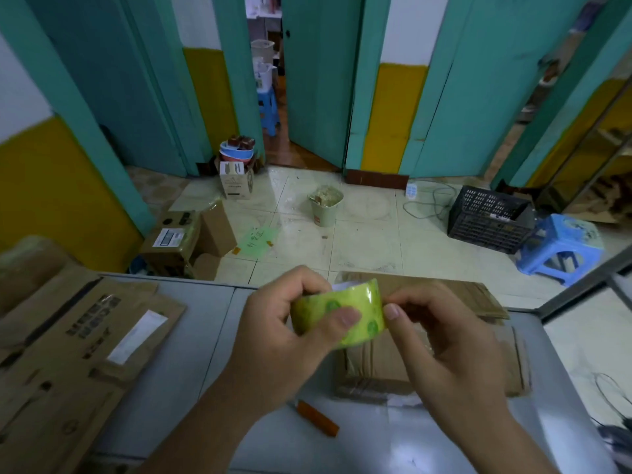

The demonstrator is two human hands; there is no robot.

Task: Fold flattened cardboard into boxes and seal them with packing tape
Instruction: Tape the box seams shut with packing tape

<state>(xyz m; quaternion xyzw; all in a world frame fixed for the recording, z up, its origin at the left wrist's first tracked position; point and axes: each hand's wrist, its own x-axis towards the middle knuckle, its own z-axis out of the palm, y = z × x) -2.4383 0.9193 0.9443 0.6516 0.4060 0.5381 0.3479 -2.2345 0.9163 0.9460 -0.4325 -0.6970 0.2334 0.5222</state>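
Status: sealing stage, tape not yet applied. The left hand (273,330) grips the tape roll (337,313), fingers curled round it and thumb pressed on its outer face. The right hand (444,343) pinches the roll's right rim with its thumb tip, probably feeling for the free end; no strip is drawn out. The roll is held above the middle of the worktop (191,354), over a folded box (376,367) lying towards the right edge. Whether that box's seam is closed cannot be told. Remaining work: a pile of flattened cardboard (85,336) along the left edge and more flat sheets (444,292) at the far edge await folding. An orange cutter (318,419) lies near the front edge
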